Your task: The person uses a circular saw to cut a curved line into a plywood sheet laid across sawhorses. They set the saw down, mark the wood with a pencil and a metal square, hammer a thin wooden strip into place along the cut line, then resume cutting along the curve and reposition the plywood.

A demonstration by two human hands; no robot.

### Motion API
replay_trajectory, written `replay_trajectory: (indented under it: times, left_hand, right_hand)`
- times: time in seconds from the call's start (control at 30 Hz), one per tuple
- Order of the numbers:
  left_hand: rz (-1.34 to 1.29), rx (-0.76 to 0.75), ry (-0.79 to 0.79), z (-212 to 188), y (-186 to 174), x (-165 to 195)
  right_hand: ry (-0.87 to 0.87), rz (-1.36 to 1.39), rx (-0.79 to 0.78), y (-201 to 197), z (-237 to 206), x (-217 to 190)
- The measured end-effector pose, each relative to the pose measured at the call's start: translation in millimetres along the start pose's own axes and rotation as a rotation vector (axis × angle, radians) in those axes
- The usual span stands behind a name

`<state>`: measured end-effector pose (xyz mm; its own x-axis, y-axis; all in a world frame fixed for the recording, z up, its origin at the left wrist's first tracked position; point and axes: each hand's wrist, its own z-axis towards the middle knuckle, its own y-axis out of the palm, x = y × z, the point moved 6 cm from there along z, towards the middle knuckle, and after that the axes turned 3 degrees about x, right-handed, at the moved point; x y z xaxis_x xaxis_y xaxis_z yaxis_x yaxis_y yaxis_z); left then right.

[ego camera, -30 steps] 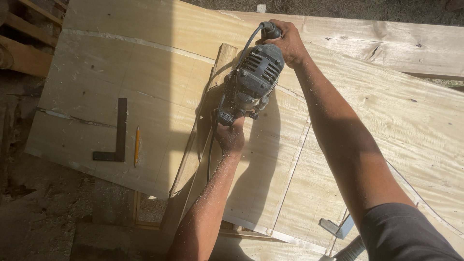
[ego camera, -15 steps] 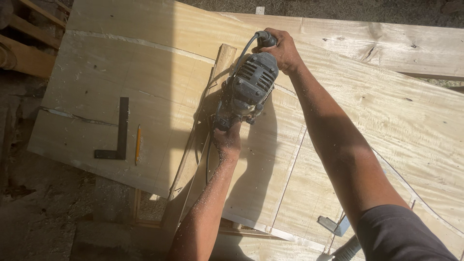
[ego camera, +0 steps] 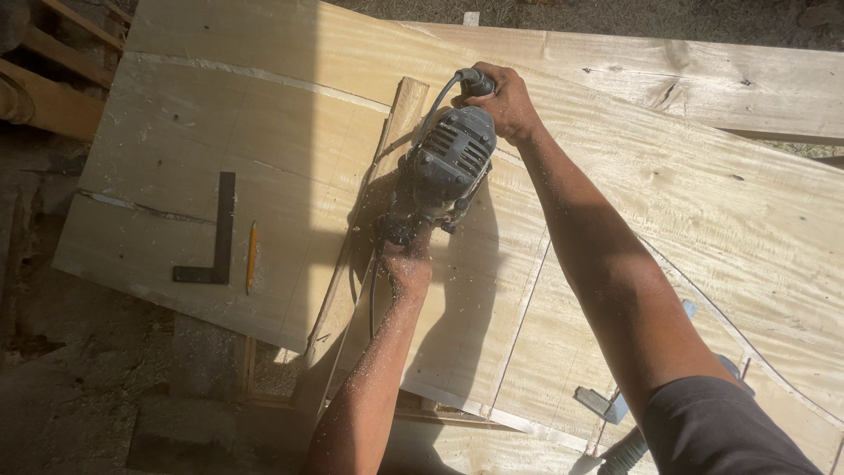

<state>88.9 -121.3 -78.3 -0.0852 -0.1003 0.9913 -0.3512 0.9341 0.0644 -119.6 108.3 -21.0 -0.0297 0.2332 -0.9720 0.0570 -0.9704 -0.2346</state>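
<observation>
- Grey power tool (ego camera: 447, 167) is sitting on the pale plank (ego camera: 290, 132).
- I'm stretching my right hand (ego camera: 499, 101) forward, fingers wrapping its rear handle.
- My left hand (ego camera: 406, 264) is gripping its front knob, forearm dusted.

Pale rough-sawn wood boards (ego camera: 686, 202), matt grey plastic power tool (ego camera: 446, 167), dark metal square (ego camera: 215, 237)

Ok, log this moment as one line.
right hand: rear handle | left hand: front of power saw | saw on wood slab | square, pencil idle
</observation>
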Motion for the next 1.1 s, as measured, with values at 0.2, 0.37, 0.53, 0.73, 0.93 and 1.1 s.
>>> replay_trajectory:
  times: [0.2,0.37,0.53,0.73,0.93,1.1]
  left_hand:
    - [0.039,-0.001,0.113,-8,-8,18]
    - [0.011,0.000,-0.004,-5,-11,13]
    - [-0.043,0.038,-0.067,-15,-18,2]
    - [-0.037,0.068,0.064,-21,-30,-6]
    - [0.001,0.043,-0.062,-31,-41,-15]
    - [-0.057,0.055,-0.046,-33,-42,3]
  right_hand:
    - [0.082,-0.110,0.045,6,-12,-6]
    - [0.085,-0.064,0.036,12,-15,-11]
    - [0.094,-0.107,0.038,11,-24,-15]
    - [0.104,-0.101,0.034,17,-29,-18]
    - [0.105,-0.098,0.019,25,-40,-19]
    - [0.058,-0.018,0.003,28,-43,-17]
